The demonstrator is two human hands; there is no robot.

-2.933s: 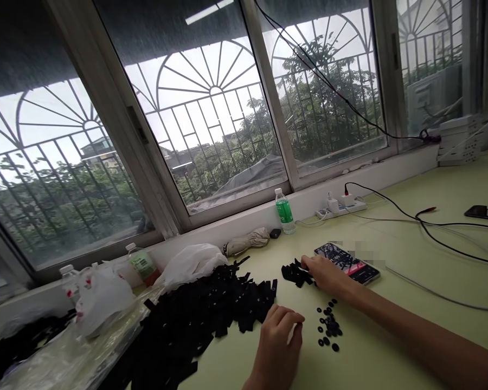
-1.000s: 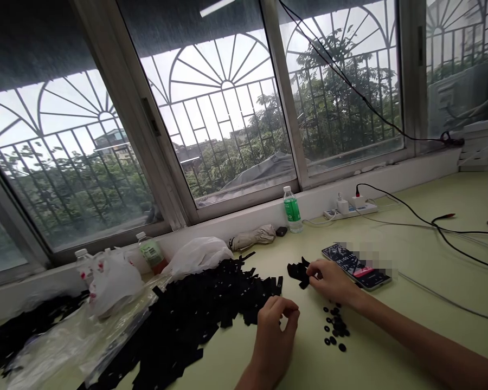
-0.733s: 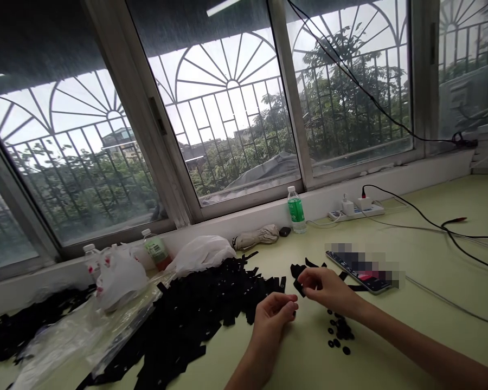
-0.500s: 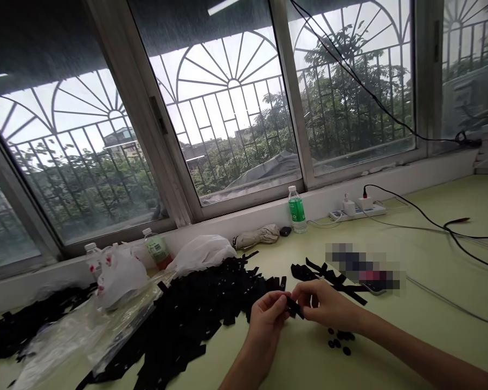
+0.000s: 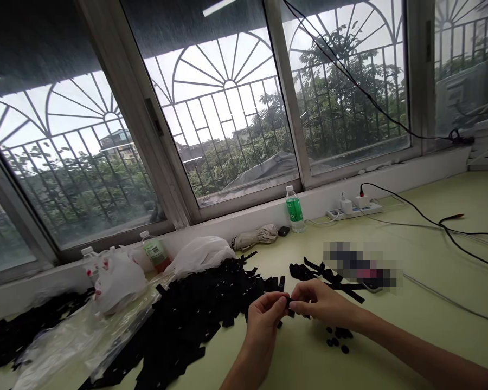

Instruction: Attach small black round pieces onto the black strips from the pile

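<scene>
My left hand and my right hand meet above the table, fingertips pinched together. Between them is a short black fabric strip, mostly hidden by the fingers. Beneath my right hand lie several small round black button-like discs. To the left spreads a large heap of black strips, some with small shiny spots that look like metal fittings. A smaller group of black strips rests just beyond my right hand.
Behind the heap stand a white plastic bag, a bottle with reddish drink and a folded umbrella. A green-labelled bottle and a power strip sit by the window wall. Cables cross the table's right side.
The strip between my hands has turned, and less of it shows. My right fingertips have moved slightly left, closer to my left fingers. The view has shifted a little.
</scene>
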